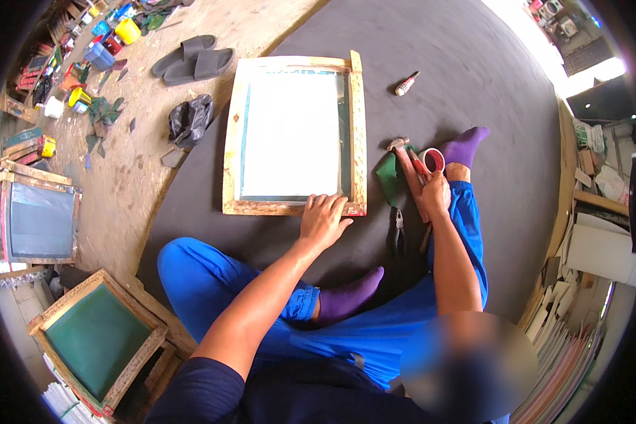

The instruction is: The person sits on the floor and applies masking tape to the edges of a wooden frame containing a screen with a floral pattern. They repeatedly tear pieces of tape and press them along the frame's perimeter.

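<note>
My left hand (323, 222) lies on the near rail of a wooden screen frame (231, 148), fingers stretched over the wood and thumb apart. A white sheet (290, 134) fills most of the mesh inside this frame. My right hand (437, 193) is closed just below a roll of tape (442, 157) with a white rim and red core. A slim red piece (420, 167) runs up from its fingers; whether the hand grips this or the tape is unclear. Beside them lie a hammer (407, 169), a green scrap (388, 178) and dark-handled pliers (399, 230).
A screwdriver (406, 84) lies farther off on the dark mat (466, 63). Left of the mat are grey sandals (194, 60) and a black plastic bag (191, 120). Other framed screens, one green (95, 336), stand at left. Stacked sheets (562, 374) line the right.
</note>
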Action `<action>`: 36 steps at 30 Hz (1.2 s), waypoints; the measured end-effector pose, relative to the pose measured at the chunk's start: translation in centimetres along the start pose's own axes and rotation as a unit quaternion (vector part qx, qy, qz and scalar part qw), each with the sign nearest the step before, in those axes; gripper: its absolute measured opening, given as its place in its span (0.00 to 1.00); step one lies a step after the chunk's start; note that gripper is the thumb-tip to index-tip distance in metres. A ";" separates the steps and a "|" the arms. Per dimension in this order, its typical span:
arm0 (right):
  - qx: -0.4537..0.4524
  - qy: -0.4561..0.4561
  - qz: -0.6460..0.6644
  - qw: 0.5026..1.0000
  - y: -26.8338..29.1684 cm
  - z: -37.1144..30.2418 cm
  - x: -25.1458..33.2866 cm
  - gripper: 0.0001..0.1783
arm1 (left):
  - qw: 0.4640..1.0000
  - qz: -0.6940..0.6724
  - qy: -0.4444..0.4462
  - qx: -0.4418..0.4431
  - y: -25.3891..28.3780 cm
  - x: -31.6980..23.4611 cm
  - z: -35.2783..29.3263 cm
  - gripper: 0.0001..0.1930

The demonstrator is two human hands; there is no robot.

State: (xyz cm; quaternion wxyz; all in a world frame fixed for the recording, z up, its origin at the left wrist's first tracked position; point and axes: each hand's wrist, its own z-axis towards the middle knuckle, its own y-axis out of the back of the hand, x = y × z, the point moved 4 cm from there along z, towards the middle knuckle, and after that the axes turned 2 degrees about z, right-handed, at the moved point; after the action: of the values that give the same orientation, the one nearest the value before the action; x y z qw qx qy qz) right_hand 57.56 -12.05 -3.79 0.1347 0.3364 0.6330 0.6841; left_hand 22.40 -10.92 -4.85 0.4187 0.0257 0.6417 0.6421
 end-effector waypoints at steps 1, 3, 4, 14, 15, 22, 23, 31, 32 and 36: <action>0.005 -0.020 0.010 1.000 0.7 -0.2 0.3 0.14 | 1.000 0.005 0.000 -0.005 0.0 0.1 -0.1 0.30; 0.018 -0.011 0.021 1.000 1.2 -0.2 0.6 0.17 | 1.000 0.010 -0.001 -0.007 0.0 0.4 -0.2 0.30; 0.041 -0.001 0.024 0.999 2.8 -1.2 3.2 0.19 | 1.000 0.014 0.002 -0.008 -0.1 0.6 -0.4 0.30; 0.232 0.288 -0.131 0.920 7.6 -9.5 17.0 0.14 | 0.999 0.030 -0.006 -0.019 1.0 1.2 -0.7 0.27; 0.246 0.315 -0.144 0.905 7.8 -10.2 18.7 0.13 | 0.999 0.027 0.000 -0.024 1.0 1.5 -0.8 0.26; 0.297 0.382 -0.316 0.816 6.3 -12.0 23.6 0.13 | 1.000 0.007 0.003 -0.002 0.2 1.9 -0.5 0.21; 0.302 0.385 -0.332 0.807 6.0 -12.0 23.9 0.13 | 1.000 0.005 0.003 0.000 0.1 2.1 -0.5 0.21; 0.318 0.365 -0.389 0.784 3.5 -11.8 24.4 0.09 | 1.000 0.009 -0.015 -0.009 -0.7 2.4 -0.4 0.18; 0.321 0.364 -0.392 0.782 3.5 -11.8 24.5 0.09 | 1.000 0.012 -0.016 -0.008 -0.9 2.5 -0.4 0.18; 0.323 0.369 -0.392 0.779 3.3 -11.6 24.4 0.09 | 0.999 0.029 -0.025 -0.014 -1.2 2.6 -0.4 0.18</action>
State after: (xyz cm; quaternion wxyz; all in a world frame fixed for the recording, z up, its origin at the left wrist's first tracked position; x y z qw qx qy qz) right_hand 33.04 -6.75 6.76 0.0309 -0.1949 0.8953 0.3993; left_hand 21.11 -10.01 -7.27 0.4161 0.0552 0.6210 0.6619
